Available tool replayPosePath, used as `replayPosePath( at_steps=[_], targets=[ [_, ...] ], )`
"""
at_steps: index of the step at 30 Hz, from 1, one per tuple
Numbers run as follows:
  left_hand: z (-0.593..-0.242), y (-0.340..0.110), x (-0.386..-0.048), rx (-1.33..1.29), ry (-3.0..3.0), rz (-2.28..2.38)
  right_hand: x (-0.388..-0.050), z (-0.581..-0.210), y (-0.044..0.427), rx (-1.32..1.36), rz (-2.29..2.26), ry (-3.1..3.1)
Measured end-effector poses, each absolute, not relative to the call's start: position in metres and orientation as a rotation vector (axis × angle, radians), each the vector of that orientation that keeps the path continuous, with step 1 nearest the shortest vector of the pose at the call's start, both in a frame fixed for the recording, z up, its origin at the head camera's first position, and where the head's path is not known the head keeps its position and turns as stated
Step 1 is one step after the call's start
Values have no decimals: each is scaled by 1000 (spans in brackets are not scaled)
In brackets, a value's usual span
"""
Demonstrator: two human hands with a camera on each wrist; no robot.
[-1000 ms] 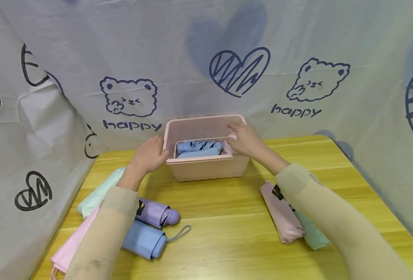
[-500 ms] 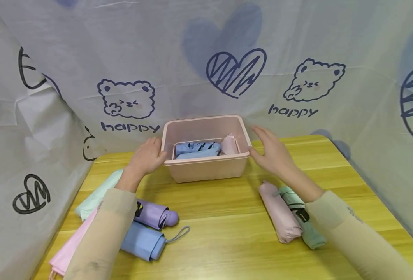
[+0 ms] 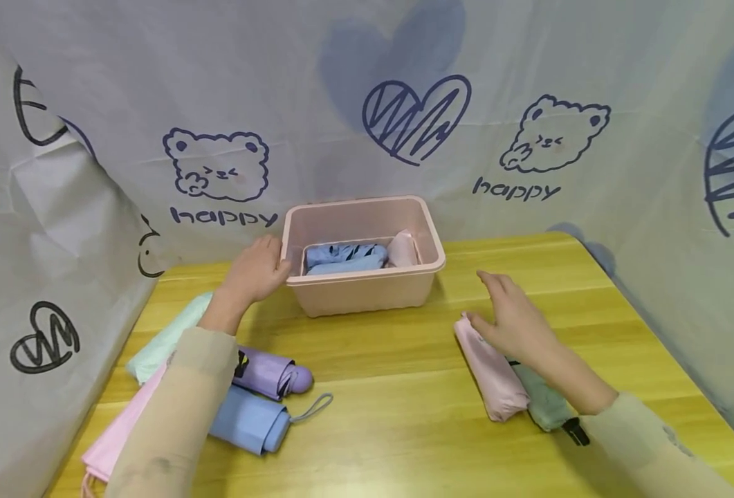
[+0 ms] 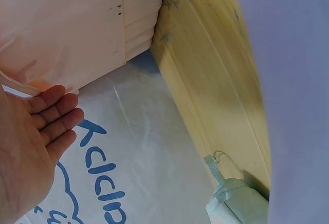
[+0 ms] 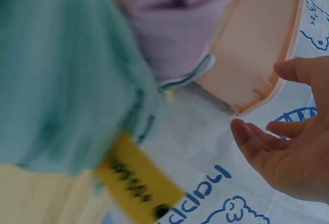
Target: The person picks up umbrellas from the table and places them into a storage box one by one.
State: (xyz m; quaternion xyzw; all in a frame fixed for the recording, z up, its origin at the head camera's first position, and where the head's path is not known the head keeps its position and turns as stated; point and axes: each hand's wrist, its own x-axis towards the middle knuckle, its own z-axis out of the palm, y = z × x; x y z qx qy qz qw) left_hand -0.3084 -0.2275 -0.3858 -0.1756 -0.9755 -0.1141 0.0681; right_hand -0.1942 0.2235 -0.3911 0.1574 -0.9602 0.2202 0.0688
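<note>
In the head view, my left hand touches the left rim of a pink bin; the left wrist view shows its fingers loosely extended beside the rim. Inside the bin lie blue folded umbrellas and a pale pink one at the right. My right hand, open and holding nothing, hovers by the upper end of a pink umbrella. Beside that lies a green umbrella, partly hidden by the hand and wrist. The right wrist view shows the hand with spread, bent fingers.
Left on the wooden table are a mint umbrella, a pink one, a purple one and a blue one with a loop, partly behind my left forearm. Printed cloth hangs behind the table.
My right hand has come out of the bin, leaving the pale pink umbrella there, and moved right and nearer to the umbrellas at the right. My left hand has stayed at the rim.
</note>
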Motion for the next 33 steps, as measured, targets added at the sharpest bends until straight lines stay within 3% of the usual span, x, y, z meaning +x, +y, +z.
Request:
replayPosePath(
  at_steps=[14, 33],
  targets=[
    [-388, -226, -313, -515, -2954, -336, -171, -417, 234, 408, 458, -3153],
    [-389, -229, -310, -510, -2956, -346, -166, -432, 209, 482, 108, -3208]
  ],
)
